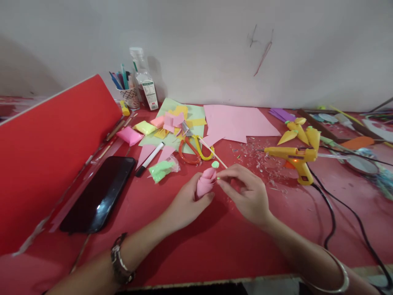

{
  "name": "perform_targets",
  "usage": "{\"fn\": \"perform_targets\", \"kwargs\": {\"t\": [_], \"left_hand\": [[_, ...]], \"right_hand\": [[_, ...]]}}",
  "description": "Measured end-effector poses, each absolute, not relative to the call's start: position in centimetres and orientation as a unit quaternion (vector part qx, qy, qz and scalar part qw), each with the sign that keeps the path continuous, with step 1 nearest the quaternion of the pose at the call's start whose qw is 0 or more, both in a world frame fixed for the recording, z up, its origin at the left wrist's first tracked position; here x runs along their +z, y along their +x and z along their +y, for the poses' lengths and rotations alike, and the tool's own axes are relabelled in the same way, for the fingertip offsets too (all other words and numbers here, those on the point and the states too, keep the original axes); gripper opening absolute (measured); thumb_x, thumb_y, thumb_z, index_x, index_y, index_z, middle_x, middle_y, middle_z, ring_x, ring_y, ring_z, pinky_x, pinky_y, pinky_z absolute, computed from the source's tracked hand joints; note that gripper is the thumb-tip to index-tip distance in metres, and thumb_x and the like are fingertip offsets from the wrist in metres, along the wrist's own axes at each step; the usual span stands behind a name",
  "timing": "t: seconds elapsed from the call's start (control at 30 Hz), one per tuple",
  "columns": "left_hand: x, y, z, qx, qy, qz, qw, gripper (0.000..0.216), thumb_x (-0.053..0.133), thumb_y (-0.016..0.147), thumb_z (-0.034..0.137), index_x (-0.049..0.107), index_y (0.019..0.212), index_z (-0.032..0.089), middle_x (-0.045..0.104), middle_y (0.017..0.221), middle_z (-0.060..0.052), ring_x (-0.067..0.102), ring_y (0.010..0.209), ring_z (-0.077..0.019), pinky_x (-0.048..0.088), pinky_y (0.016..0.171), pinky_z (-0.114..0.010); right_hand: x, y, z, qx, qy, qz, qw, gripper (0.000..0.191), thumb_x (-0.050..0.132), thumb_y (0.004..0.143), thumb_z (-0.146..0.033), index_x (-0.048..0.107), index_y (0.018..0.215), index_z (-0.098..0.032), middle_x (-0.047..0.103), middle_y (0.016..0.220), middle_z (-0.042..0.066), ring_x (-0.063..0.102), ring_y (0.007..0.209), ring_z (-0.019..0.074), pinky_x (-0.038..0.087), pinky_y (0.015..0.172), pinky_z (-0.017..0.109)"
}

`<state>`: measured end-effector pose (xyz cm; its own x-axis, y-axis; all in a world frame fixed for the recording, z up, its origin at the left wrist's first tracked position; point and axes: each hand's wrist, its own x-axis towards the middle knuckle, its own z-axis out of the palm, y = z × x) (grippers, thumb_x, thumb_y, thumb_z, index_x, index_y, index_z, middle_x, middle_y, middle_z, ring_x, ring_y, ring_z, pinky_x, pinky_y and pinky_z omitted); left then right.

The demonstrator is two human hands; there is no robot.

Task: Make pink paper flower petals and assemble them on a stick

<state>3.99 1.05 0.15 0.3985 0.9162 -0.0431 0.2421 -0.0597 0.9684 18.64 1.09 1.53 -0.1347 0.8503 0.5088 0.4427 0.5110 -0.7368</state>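
A rolled, overlapping pink paper cone [205, 186] is grasped in the left hand [184, 205], the right hand [251, 194] pinching a green speck [218, 178] alongside; red tabletop [215, 246] stretches to the near edge [215, 282].

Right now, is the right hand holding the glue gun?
No, the yellow glue gun rests on the red table, apart from the right hand.

Dark, chunky bracelet [116, 261] left; slim silvery bangle [346, 278] right
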Motion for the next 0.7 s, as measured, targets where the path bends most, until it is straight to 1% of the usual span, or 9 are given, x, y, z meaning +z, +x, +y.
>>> {"fn": "perform_targets", "kwargs": {"t": [0.2, 0.4, 0.57, 0.7], "left_hand": [[-0.15, 4.02, 0.88, 0.318, 0.668, 0.432, 0.517, 0.025, 0.042, 0.073, 0.022, 0.047, 0.097, 0.016, 0.057, 0.087, -0.004, 0.053, 0.087, -0.0162, 0.045, 0.073, -0.028], [-0.09, 4.07, 0.96, 0.320, 0.662, 0.441, 0.515, 0.025, 0.042, 0.072, 0.022, 0.047, 0.097, 0.015, 0.058, 0.086, -0.005, 0.054, 0.085, -0.0168, 0.045, 0.070, -0.029], [0.05, 4.02, 0.91, 0.324, 0.666, 0.439, 0.509, 0.026, 0.042, 0.073, 0.021, 0.048, 0.098, 0.016, 0.058, 0.087, -0.005, 0.054, 0.084, -0.0164, 0.046, 0.071, -0.029], [0.05, 4.00, 0.89, 0.325, 0.664, 0.438, 0.512, 0.025, 0.042, 0.072, 0.020, 0.048, 0.096, 0.016, 0.058, 0.086, -0.004, 0.054, 0.086, -0.0167, 0.046, 0.071, -0.029]], "right_hand": [[1.47, 18.67, 1.05, 0.193, -0.437, -0.745, 0.465, 0.014, 0.054, 0.076, -0.017, 0.061, 0.082, -0.027, 0.064, 0.075, -0.001, 0.056, 0.066, 0.0121, 0.045, 0.062, 0.028], [1.57, 18.58, 1.02, 0.190, -0.425, -0.752, 0.467, 0.016, 0.054, 0.075, -0.014, 0.061, 0.081, -0.027, 0.063, 0.072, -0.002, 0.055, 0.064, 0.0109, 0.045, 0.060, 0.026], [1.56, 18.51, 1.07, 0.188, -0.434, -0.750, 0.462, 0.013, 0.054, 0.075, -0.015, 0.061, 0.079, -0.026, 0.061, 0.070, -0.002, 0.054, 0.063, 0.0113, 0.045, 0.059, 0.027], [1.58, 18.51, 1.04, 0.188, -0.432, -0.755, 0.457, 0.014, 0.053, 0.075, -0.016, 0.061, 0.081, -0.026, 0.062, 0.072, -0.001, 0.054, 0.064, 0.0119, 0.045, 0.060, 0.027]]}}
